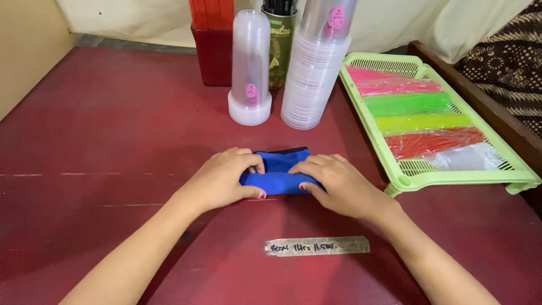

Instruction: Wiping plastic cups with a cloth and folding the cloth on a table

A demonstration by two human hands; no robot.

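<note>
A small blue folded cloth piece [279, 169] with a dark edge lies on the red table [113, 141] in the middle. My left hand [223, 178] grips its left end, thumb under the near edge and fingers over the top. My right hand [339, 183] presses on its right end, fingers curled over the blue fabric. Both hands rest on the tabletop around it.
Behind the hands stand a stack of clear plastic cups [316, 68], a clear lidded tube of cups [250, 68], a red box [213, 39] and a green tin [281, 39]. A light green tray [525, 178] with coloured straw packs sits at right. A taped label [316, 246] lies near me.
</note>
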